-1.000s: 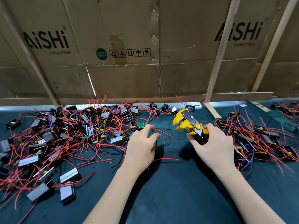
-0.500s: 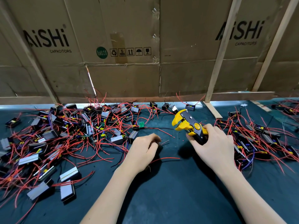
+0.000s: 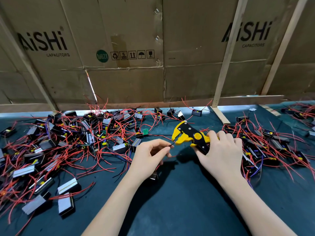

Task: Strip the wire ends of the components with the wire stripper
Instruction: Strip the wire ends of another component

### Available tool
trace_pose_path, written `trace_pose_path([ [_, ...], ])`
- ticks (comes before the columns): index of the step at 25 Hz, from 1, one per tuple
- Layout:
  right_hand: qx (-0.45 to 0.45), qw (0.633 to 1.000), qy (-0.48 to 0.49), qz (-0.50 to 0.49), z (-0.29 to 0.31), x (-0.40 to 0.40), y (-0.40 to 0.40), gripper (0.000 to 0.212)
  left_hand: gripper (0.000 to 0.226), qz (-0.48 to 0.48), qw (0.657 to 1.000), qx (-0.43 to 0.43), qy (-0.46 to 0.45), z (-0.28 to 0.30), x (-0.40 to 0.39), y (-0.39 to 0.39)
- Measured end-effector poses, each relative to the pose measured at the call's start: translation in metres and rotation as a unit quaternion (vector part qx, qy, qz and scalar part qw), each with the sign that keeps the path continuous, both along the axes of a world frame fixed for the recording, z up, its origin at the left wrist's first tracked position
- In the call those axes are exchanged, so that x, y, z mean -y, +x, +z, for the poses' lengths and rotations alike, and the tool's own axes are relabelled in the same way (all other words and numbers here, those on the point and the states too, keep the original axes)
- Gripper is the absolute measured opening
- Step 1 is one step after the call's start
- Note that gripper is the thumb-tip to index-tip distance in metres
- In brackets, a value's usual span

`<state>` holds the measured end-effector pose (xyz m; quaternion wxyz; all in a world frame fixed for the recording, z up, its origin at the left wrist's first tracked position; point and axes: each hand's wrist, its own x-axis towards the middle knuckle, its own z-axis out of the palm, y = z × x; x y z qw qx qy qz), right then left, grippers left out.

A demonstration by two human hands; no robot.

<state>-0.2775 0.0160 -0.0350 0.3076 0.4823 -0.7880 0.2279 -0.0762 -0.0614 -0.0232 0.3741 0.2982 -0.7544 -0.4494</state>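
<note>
A wall of flattened cardboard boxes (image 3: 129, 48) printed with "AiSHi CAPACITORS" stands across the back of my bench (image 3: 170, 210), braced by pale wooden slats (image 3: 226, 53) that lean against it. The bench itself is covered in dark teal matting.

To my left sprawls the big pile of components (image 3: 68, 142): small black and silver blocks, each trailing red wires, tangled over one another and reaching almost to my left forearm. A smaller heap of components (image 3: 265, 147) lies to my right, just behind and beside my right hand, with some purple wires among the red. A few loose blocks (image 3: 170, 112) sit along the back edge near the cardboard. The stretch of matting between the two heaps is where my hands work.

My right hand (image 3: 221, 154) grips the handles of the yellow and black wire stripper (image 3: 189, 135), fingers curled over the top; its jaws point left and stand slightly apart. My left hand (image 3: 150, 155) pinches a thin black wire (image 3: 171, 144) between thumb and forefinger, its tip right at the mouth of the jaws. Whether the tip is already inside them I cannot tell. A red wire (image 3: 172, 156) trails from under my left hand, and a component (image 3: 154, 176) hangs partly hidden below my wrist.
</note>
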Motion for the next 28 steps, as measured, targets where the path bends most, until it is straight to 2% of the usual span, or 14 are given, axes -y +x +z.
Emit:
trace_pose_path([
  [12, -0.038, 0.999, 0.003, 0.032, -0.0020, 0.0019, 0.0031, 0.051, 0.014, 0.004, 0.999, 0.010, 0.051, -0.0021, 0.0001, -0.0017],
  [22, -0.009, 0.998, 0.042, 0.056, 0.0015, 0.0004, 0.0036, 0.043, 0.013, -0.016, 0.997, 0.022, 0.070, 0.0025, -0.0003, 0.0022],
  [28, -0.018, 0.997, 0.053, 0.051, -0.0001, 0.0004, 0.0023, 0.045, 0.014, -0.012, 0.995, 0.017, 0.099, 0.0022, 0.0001, 0.0010],
])
